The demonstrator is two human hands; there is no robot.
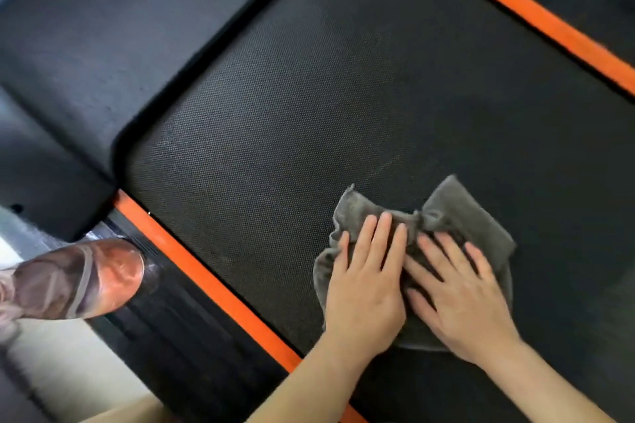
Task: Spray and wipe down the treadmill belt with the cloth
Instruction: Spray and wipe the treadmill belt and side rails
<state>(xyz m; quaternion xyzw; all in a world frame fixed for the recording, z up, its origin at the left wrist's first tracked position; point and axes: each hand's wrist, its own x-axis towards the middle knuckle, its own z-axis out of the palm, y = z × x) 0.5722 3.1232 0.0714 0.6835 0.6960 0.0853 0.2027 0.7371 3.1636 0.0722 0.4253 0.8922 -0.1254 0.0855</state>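
Left hand [364, 285] flat on the cloth [457, 213], fingers straight and nearly together; right hand [460, 299] beside it, fingers spread, pressing too. Cloth sits at 5 o'clock on the treadmill belt [309, 96], bunched, long axis roughly 9-to-3, crosswise to my fingers. Bare belt runs from my fingertips toward 11 and 12, so I judge the next push goes there. Left hand is nearer the orange stripe [213, 285] at 8.

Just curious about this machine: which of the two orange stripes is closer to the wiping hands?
The orange stripe beside the brown shoe, which the left hand's forearm crosses; the other stripe runs far off at upper right.
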